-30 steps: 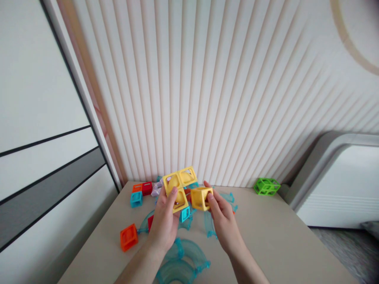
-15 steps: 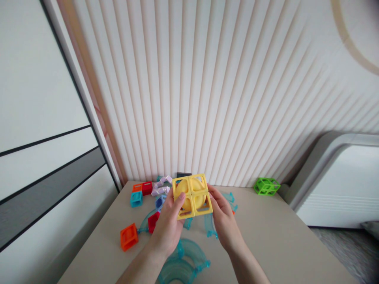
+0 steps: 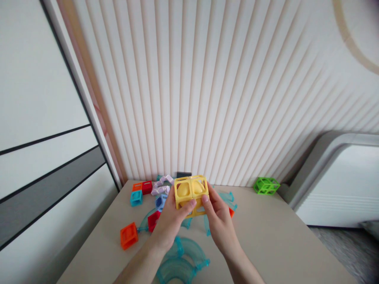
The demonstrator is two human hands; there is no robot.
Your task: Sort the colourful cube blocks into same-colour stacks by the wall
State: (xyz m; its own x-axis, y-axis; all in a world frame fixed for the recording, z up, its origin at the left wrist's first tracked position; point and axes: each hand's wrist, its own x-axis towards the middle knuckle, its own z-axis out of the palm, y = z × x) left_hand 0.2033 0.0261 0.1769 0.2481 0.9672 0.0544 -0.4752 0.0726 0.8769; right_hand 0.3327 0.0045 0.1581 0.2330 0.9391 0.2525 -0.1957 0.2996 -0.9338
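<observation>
Between my two hands, above the table, is a yellow block [image 3: 184,188] made of several open-framed cubes joined in a square, with rounded yellow shapes inside. My left hand [image 3: 173,221] grips its left side, thumb across the lower front. On the right side my right hand [image 3: 218,213] holds it too, its thumb pressed on the front face. The fingers behind the block are hidden. Below my hands lie curved clear-blue track pieces [image 3: 177,268]. A red cube [image 3: 153,221] is beside my left wrist, and part of an orange piece [image 3: 231,212] shows past my right hand.
An orange cube [image 3: 129,236] sits at the table's left. Farther back are a light-blue cube [image 3: 136,198], a red cube [image 3: 147,187], a lilac chain of pieces [image 3: 161,190] and a blue cube [image 3: 160,202]. A green framed block [image 3: 266,185] stands by the ribbed wall [image 3: 189,86].
The yellow block has tipped so its top shows more and its front less. My right thumb has come round onto its front, and my left thumb has slid lower and inward.
</observation>
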